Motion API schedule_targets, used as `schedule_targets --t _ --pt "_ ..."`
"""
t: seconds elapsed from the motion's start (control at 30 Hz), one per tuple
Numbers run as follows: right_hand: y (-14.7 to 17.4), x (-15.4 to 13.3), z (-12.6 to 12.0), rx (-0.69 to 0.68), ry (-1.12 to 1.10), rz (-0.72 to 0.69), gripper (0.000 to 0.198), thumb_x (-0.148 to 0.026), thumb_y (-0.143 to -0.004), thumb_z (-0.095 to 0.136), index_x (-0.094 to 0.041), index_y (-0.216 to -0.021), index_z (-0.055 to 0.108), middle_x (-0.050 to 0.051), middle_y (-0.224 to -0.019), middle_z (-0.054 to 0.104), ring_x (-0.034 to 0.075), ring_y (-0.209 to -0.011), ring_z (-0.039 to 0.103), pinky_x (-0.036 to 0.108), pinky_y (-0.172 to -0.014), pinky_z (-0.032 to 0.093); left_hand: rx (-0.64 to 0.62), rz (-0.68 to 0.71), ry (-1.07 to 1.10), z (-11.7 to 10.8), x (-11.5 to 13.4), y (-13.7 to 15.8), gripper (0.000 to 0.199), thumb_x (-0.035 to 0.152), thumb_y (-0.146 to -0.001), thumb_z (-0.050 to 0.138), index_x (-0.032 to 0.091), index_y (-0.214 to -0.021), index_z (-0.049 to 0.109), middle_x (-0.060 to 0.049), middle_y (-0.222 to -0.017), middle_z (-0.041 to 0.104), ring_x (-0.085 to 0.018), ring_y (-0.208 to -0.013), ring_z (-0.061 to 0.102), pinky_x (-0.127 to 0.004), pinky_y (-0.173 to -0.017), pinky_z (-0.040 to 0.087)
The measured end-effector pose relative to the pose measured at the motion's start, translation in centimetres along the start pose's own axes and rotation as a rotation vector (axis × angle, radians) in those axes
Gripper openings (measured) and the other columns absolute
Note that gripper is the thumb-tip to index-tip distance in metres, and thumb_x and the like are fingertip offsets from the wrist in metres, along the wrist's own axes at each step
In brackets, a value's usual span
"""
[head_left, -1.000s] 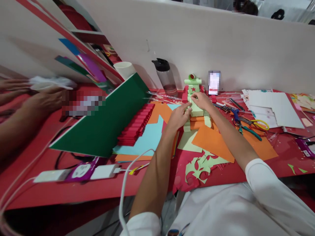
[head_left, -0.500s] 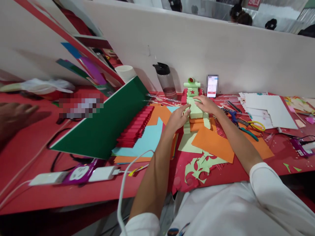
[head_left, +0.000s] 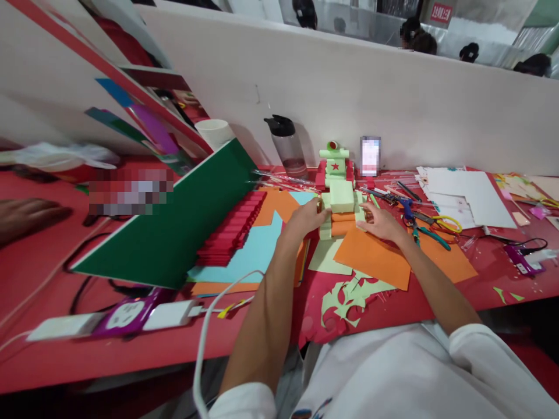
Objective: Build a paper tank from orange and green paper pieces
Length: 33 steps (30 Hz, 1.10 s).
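A paper model [head_left: 342, 196], mostly pale green with a red star on its back section and orange rolls at its front, stands on the red table between my hands. My left hand [head_left: 308, 217] has its fingers curled against the model's left green side strip. On the opposite side, my right hand [head_left: 381, 222] grips the right green strip between thumb and fingers. Under the model's front lie an orange sheet [head_left: 371, 256] and a pale green sheet [head_left: 329, 259]. Cut green scraps [head_left: 348, 299] are spread nearer to me.
Left of the model, red paper rolls [head_left: 231, 230] lie on blue sheets beside a leaning green board [head_left: 174, 227]. Behind stand a bottle [head_left: 286, 145] and a phone [head_left: 370, 156]. Pliers and scissors [head_left: 448, 224] lie at right. Another person's hand [head_left: 32, 220] rests far left.
Both my hands have come down from the model's upper part to its lower front sides. My right hand has moved toward me and off the top. The view has shifted slightly.
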State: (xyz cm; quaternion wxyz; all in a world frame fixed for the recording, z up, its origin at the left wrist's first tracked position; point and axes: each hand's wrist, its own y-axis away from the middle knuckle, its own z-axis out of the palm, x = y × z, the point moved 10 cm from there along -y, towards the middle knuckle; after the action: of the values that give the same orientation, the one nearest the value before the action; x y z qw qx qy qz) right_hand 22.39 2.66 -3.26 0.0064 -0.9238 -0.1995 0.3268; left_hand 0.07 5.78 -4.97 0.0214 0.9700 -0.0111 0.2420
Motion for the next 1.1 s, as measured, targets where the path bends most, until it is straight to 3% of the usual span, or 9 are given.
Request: schedule_targets --t 0.1,0.33,0.47,0.57,0.67,0.77,0.9,1.0,1.1 --pt "0.2 -0.4 0.7 -0.021 0.018 0.055 0.064 -0.04 -0.09 0.073 -0.021 -0.148 0.052 0.015 -0.124 0.073 0.028 -0.1 0.072 0.041 -0.091 0.055 -0.016 0.008 0.004 0.4 0.1 -0.1 0.054 0.051 -0.091 0.061 0.023 -0.137 0.057 -0.013 -0.126 0.074 -0.033 -0.114 0.07 -0.036 -0.09 0.051" --pt "0.4 -0.1 0.2 0.021 -0.083 0.05 0.054 -0.032 -0.092 0.068 -0.022 -0.143 0.053 0.012 -0.13 0.069 0.025 -0.103 0.07 0.035 -0.087 0.053 0.017 0.023 0.03 0.2 0.3 -0.3 0.053 0.043 -0.093 0.058 0.022 -0.142 0.052 -0.015 -0.13 0.071 -0.034 -0.115 0.068 -0.039 -0.09 0.05" --pt "0.8 0.7 -1.7 0.045 -0.042 0.045 0.031 -0.033 -0.088 0.072 -0.02 -0.114 0.063 0.008 -0.109 0.073 0.021 -0.091 0.068 0.03 -0.077 0.048 0.184 0.01 -0.012 -2.4 0.6 0.4 0.041 0.039 -0.095 0.052 0.019 -0.131 0.059 -0.018 -0.122 0.071 -0.034 -0.107 0.067 -0.039 -0.085 0.048" --pt "1.3 0.7 -1.2 -0.135 0.019 -0.013 0.019 -0.036 -0.088 0.073 -0.02 -0.092 0.064 0.002 -0.088 0.072 0.017 -0.077 0.063 0.026 -0.067 0.039 0.248 0.034 -0.004 -4.3 1.0 1.2 0.029 0.042 -0.096 0.048 0.02 -0.101 0.067 -0.011 -0.092 0.072 -0.029 -0.087 0.066 -0.034 -0.073 0.044" --pt "2.0 0.5 -0.2 -0.266 0.078 -0.072 0.021 -0.036 -0.085 0.077 -0.02 -0.087 0.063 0.002 -0.087 0.071 0.015 -0.075 0.06 0.025 -0.064 0.034 0.079 0.179 0.027 -3.8 2.5 1.7 0.043 0.052 -0.097 0.043 0.021 -0.076 0.065 -0.006 -0.072 0.066 -0.023 -0.07 0.059 -0.032 -0.065 0.037" --pt "2.2 0.3 0.9 -0.322 0.083 -0.096 0.023 -0.034 -0.082 0.08 -0.021 -0.087 0.062 0.001 -0.087 0.07 0.016 -0.077 0.06 0.025 -0.064 0.032 -0.28 0.284 0.097 -0.8 3.9 2.9 0.05 0.062 -0.091 0.049 0.021 -0.07 0.068 -0.005 -0.07 0.066 -0.021 -0.065 0.057 -0.031 -0.062 0.038" --pt "2.3 -0.1 2.0 -0.38 -0.017 -0.122 0.02 -0.024 -0.08 0.077 -0.02 -0.082 0.057 -0.001 -0.079 0.064 0.015 -0.071 0.055 0.026 -0.064 0.034 -0.686 0.268 0.089 2.8 4.3 5.2 0.051 0.068 -0.077 0.064 0.021 -0.057 0.064 -0.004 -0.059 0.063 -0.018 -0.055 0.051 -0.031 -0.057 0.035" --pt "2.1 -0.4 1.6 -0.373 -0.304 -0.135 0.02 -0.025 -0.08 0.074 -0.02 -0.091 0.057 -0.002 -0.082 0.06 0.013 -0.071 0.052 0.025 -0.066 0.039 -0.765 0.326 0.118 3.2 5.2 6.1 0.051 0.066 -0.076 0.067 0.021 -0.053 0.056 -0.001 -0.053 0.053 -0.015 -0.05 0.043 -0.031 -0.054 0.03" --pt "1.5 0.1 0.0 -0.25 -0.564 -0.084 0.031 -0.03 -0.08 0.074 -0.019 -0.104 0.059 -0.002 -0.087 0.059 0.013 -0.075 0.055 0.025 -0.071 0.045 -0.678 0.428 0.203 2.0 6.4 5.8 0.051 0.063 -0.079 0.068 0.021 -0.054 0.053 0.002 -0.053 0.044 -0.013 -0.05 0.036 -0.03 -0.053 0.026"
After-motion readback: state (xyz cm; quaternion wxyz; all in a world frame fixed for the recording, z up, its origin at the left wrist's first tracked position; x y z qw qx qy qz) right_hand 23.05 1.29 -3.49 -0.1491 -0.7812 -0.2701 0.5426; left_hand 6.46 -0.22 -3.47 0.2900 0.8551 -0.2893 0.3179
